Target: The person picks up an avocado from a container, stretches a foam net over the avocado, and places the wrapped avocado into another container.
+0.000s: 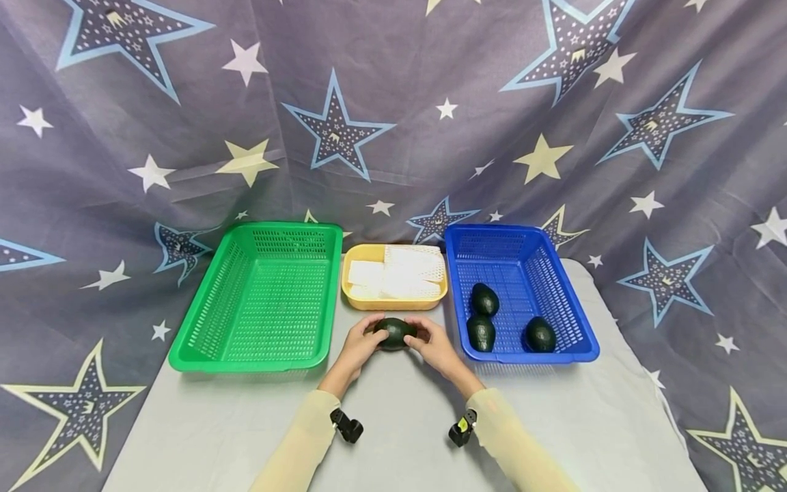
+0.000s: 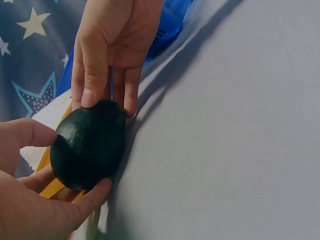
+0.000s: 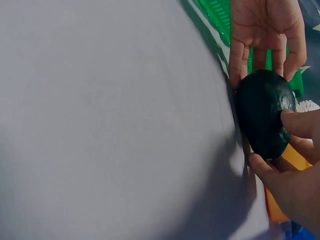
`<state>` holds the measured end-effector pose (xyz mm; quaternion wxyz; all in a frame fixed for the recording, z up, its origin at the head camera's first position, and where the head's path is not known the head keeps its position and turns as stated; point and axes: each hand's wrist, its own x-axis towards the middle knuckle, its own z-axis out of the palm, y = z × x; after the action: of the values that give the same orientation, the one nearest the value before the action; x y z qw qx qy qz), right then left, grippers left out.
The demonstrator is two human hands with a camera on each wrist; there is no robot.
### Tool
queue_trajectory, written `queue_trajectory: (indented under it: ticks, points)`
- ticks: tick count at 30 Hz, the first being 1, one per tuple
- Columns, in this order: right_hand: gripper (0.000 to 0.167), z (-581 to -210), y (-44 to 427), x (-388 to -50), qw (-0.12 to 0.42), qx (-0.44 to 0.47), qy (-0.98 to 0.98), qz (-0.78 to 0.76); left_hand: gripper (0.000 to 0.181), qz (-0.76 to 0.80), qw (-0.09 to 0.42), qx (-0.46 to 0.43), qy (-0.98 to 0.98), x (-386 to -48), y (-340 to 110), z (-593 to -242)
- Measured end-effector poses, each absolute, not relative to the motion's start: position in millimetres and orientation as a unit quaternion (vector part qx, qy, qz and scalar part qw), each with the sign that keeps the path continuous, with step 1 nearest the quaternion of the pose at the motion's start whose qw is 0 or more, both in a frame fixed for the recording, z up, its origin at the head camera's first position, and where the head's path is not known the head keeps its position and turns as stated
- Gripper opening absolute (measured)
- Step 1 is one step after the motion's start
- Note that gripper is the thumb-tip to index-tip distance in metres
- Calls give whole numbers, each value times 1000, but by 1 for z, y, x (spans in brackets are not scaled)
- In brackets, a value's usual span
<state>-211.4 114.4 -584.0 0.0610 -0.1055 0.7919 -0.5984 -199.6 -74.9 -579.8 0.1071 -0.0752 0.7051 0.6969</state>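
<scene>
A dark green avocado (image 1: pixel 395 333) is held between both hands in front of the yellow basket. My left hand (image 1: pixel 361 345) grips its left end, thumb on the near side. On the other end, my right hand (image 1: pixel 434 344) holds it with curled fingers and thumb. The left wrist view shows the avocado's (image 2: pixel 89 145) smooth, shiny skin with fingers at both ends. In the right wrist view the avocado (image 3: pixel 265 114) hides part of the fingers behind it. More avocados (image 1: pixel 540 335) lie in the blue basket (image 1: pixel 581 328) at the right.
A yellow basket (image 1: pixel 393 305) behind the hands holds white foam net sleeves (image 1: pixel 413 263). To the left stands a green basket (image 1: pixel 184 348) with perforated walls. A pale cloth covers the table (image 1: pixel 399 424), and a grey star-patterned curtain (image 1: pixel 393 150) hangs behind.
</scene>
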Motion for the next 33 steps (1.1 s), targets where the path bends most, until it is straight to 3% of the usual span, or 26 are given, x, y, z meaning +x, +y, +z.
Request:
queue_trajectory:
  ticks: [8, 22, 33]
  points:
    - [35, -547, 115, -199, 78, -134, 783, -603, 51, 701, 105, -77, 701, -201, -74, -578]
    - [35, -583, 113, -213, 58, -106, 791, -599, 50, 696, 107, -79, 706, -194, -70, -556]
    - [36, -551, 113, -205, 25, -145, 831, -536, 51, 699, 105, -82, 702, -201, -72, -577]
